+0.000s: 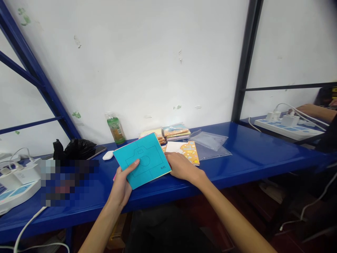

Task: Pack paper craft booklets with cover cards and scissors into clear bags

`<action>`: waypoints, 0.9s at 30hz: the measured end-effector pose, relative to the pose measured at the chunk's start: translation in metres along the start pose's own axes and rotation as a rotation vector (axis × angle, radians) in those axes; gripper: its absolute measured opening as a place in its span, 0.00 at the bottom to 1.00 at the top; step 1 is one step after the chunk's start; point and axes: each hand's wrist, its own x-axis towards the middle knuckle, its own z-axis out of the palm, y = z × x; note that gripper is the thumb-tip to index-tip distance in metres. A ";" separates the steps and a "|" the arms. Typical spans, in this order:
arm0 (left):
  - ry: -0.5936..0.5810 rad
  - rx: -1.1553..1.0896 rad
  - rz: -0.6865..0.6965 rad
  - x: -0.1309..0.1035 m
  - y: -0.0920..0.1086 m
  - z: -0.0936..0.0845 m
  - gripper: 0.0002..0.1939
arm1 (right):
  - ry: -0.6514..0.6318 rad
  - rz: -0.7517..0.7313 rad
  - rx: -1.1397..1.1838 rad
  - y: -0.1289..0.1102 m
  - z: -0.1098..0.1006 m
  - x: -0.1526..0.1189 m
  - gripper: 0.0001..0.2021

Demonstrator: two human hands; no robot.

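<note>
A blue paper card (151, 151) with a camera drawn in thin lines is tilted above the desk's front part. My left hand (123, 182) grips its lower left side, the thumb lying on the blue face. At the card's right edge is my right hand (181, 165), its fingers bent and partly hidden behind the card, so what they hold does not show. A yellow patterned card (193, 153) with a white part lies just beyond my right hand. Behind the blue card are stacks of small packs (176, 131) near the wall.
Clear plastic sleeves (210, 142) lie right of the cards. A green-labelled bottle (115, 129), white case (107, 155) and black bag (76, 149) stand or lie to the left. Power strips (19, 195) sit at both sides. Another person's arm (317, 112) is at far right.
</note>
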 end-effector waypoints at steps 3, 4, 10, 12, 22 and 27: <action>0.015 0.001 0.000 -0.001 0.001 0.001 0.21 | -0.002 0.000 0.002 0.000 0.000 0.000 0.07; 0.017 0.000 0.001 -0.001 0.001 0.001 0.21 | -0.004 0.000 0.003 0.000 -0.001 0.000 0.07; -0.004 -0.005 0.001 0.001 0.000 -0.001 0.22 | -0.021 0.008 0.003 -0.002 -0.003 -0.001 0.08; -0.011 -0.007 0.006 0.002 -0.001 -0.002 0.23 | -0.024 0.003 0.005 -0.002 -0.003 -0.001 0.08; -0.014 -0.007 0.009 0.005 -0.003 -0.005 0.24 | -0.023 -0.051 0.040 -0.002 -0.004 -0.001 0.06; 0.049 -0.059 -0.052 0.002 0.003 -0.001 0.21 | -0.022 -0.058 0.056 -0.005 -0.006 0.001 0.06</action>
